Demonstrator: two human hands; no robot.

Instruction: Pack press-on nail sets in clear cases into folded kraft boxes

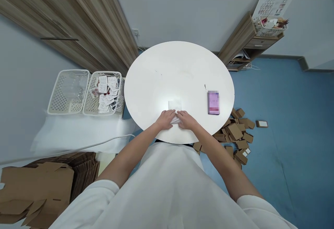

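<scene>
Both of my hands rest close together on the near edge of a round white table. My left hand and my right hand are each closed on a small white packet or sheet between them. Just beyond the fingers lies a pale, see-through flat piece on the tabletop. A pink phone lies flat on the right side of the table.
Two white mesh baskets stand at the left, one holding clear items, the other small cards. Flat brown cardboard is stacked at lower left. Several small brown boxes are scattered on the blue floor at the right. A wooden shelf stands behind.
</scene>
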